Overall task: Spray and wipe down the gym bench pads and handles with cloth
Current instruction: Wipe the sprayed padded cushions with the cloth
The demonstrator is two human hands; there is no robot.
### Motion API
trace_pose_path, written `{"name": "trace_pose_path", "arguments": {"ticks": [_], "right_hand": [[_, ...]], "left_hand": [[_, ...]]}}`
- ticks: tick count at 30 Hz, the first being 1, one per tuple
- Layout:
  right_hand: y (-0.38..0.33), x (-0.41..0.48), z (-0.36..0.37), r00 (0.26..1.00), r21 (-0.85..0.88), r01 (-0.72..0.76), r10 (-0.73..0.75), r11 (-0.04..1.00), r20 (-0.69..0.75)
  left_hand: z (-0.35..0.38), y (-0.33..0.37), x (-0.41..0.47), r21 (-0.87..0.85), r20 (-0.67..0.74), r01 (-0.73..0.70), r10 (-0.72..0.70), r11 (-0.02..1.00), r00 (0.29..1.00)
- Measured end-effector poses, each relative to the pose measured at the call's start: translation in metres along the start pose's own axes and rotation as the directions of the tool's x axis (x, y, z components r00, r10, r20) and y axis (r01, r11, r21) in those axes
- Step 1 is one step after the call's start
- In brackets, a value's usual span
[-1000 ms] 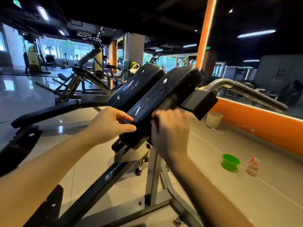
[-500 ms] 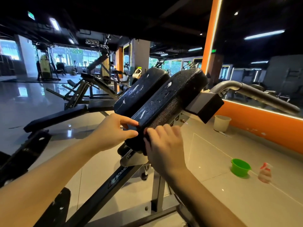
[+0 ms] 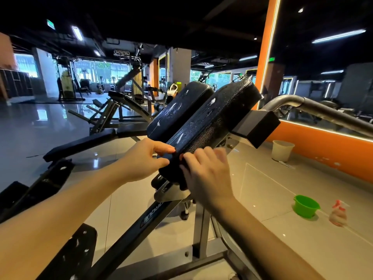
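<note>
Pad (image 3: pixel 212 122) seemingly against right hand (image 3: pixel 207 174)

On the right hand (image 3: pixel 205 174), the fingertips are blurred and the palm hides part of the pad (image 3: pixel 212 122). Well right of it, the spray bottle (image 3: pixel 339 213) is blurred.

Gym surroundings: glossy tiled floor (image 3: pixel 268 184), orange wall (image 3: pixel 333 152), dark ceiling.
A green bowl (image 3: pixel 305 207) sits on the floor at the right, well apart from a white bucket (image 3: pixel 281 150) standing near the wall's base. A flat black bench (image 3: pixel 80 145) lies to the left, with more machines (image 3: pixel 121 110) before bright windows (image 3: pixel 101 71) behind it.
</note>
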State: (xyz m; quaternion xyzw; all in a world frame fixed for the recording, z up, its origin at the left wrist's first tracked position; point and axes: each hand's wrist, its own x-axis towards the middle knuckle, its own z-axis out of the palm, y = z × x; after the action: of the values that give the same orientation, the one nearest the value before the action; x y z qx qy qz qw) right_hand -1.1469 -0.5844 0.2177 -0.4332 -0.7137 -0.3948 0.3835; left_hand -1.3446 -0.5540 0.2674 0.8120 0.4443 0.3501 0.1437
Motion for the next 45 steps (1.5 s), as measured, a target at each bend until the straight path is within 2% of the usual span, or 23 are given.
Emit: {"name": "trace_pose_path", "arguments": {"ticks": [2, 4, 7, 8, 10, 12, 14, 16, 19, 22, 24, 25, 29, 32, 34, 36, 38, 42, 45], "right_hand": [[0.035, 0.026, -0.009, 0.998, -0.104, -0.034, 0.027, 0.994, -0.065], [0.069, 0.051, -0.021, 0.987, -0.191, -0.142, 0.124, 0.971, -0.103], [0.058, 0.046, -0.018, 0.953, -0.147, -0.288, 0.269, 0.946, -0.14], [0.041, 0.033, -0.013, 0.956, -0.096, -0.279, 0.268, 0.955, -0.119], [0.012, 0.006, -0.006, 0.987, -0.018, -0.154, 0.153, 0.988, -0.046], [0.02, 0.006, -0.01, 0.998, -0.048, -0.06, 0.059, 0.997, -0.012], [0.052, 0.034, -0.019, 0.992, -0.146, -0.117, 0.11, 0.982, -0.056], [0.086, 0.066, -0.031, 0.971, -0.226, -0.234, 0.216, 0.946, -0.104], [0.08, 0.071, -0.036, 0.927, -0.202, -0.373, 0.359, 0.905, -0.106], [0.036, 0.032, -0.025, 0.947, -0.131, -0.319, 0.32, 0.939, -0.01], [0.037, 0.03, -0.026, 0.972, -0.14, -0.23, 0.234, 0.963, 0.011], [0.051, 0.042, -0.03, 0.975, -0.173, -0.221, 0.221, 0.96, -0.022], [0.115, 0.108, -0.051, 0.907, -0.281, -0.421, 0.403, 0.863, -0.121], [0.107, 0.11, -0.051, 0.861, -0.233, -0.508, 0.489, 0.829, -0.136], [0.067, 0.076, -0.041, 0.89, -0.178, -0.455, 0.448, 0.872, -0.08], [0.032, 0.039, -0.035, 0.944, -0.149, -0.323, 0.328, 0.935, 0.012], [0.041, 0.037, -0.033, 0.966, -0.164, -0.248, 0.257, 0.955, 0.031], [0.107, 0.098, -0.049, 0.919, -0.238, -0.395, 0.381, 0.887, -0.104], [0.112, 0.111, -0.051, 0.869, -0.226, -0.494, 0.469, 0.839, -0.157]], "left_hand": [[0.0, -0.001, 0.001, -0.015, 0.008, 0.011, -0.011, 1.0, 1.0], [-0.001, -0.001, 0.003, -0.016, 0.025, 0.016, -0.015, 1.0, 1.0], [-0.001, -0.002, 0.006, -0.027, 0.028, 0.006, -0.006, 1.0, 1.0], [-0.001, -0.003, 0.007, -0.033, 0.025, 0.007, -0.006, 0.999, 1.0], [0.0, -0.003, 0.007, -0.032, 0.022, 0.014, -0.014, 0.999, 1.0], [0.0, -0.001, 0.009, -0.035, 0.022, 0.024, -0.023, 0.999, 1.0], [-0.002, 0.005, 0.012, -0.038, 0.025, 0.054, -0.053, 0.998, 0.998], [-0.005, 0.013, 0.016, -0.01, 0.025, 0.083, -0.082, 0.997, 0.996], [-0.008, 0.021, 0.024, 0.047, 0.031, 0.11, -0.111, 0.993, 0.993], [-0.008, 0.021, 0.028, 0.088, 0.038, 0.112, -0.116, 0.99, 0.993], [-0.008, 0.023, 0.03, 0.116, 0.048, 0.109, -0.115, 0.987, 0.992], [-0.008, 0.025, 0.031, 0.128, 0.05, 0.103, -0.11, 0.986, 0.993], [-0.011, 0.033, 0.036, 0.14, 0.084, 0.091, -0.104, 0.986, 0.991], [-0.012, 0.03, 0.037, 0.127, 0.099, 0.092, -0.105, 0.988, 0.989], [-0.011, 0.026, 0.036, 0.097, 0.086, 0.1, -0.108, 0.99, 0.99], [-0.009, 0.023, 0.035, 0.078, 0.071, 0.102, -0.108, 0.992, 0.992], [-0.008, 0.024, 0.034, 0.081, 0.064, 0.093, -0.099, 0.992, 0.993], [-0.008, 0.028, 0.033, 0.096, 0.065, 0.069, -0.075, 0.993, 0.995], [-0.006, 0.024, 0.031, 0.083, 0.049, 0.055, -0.059, 0.995, 0.997]]}}
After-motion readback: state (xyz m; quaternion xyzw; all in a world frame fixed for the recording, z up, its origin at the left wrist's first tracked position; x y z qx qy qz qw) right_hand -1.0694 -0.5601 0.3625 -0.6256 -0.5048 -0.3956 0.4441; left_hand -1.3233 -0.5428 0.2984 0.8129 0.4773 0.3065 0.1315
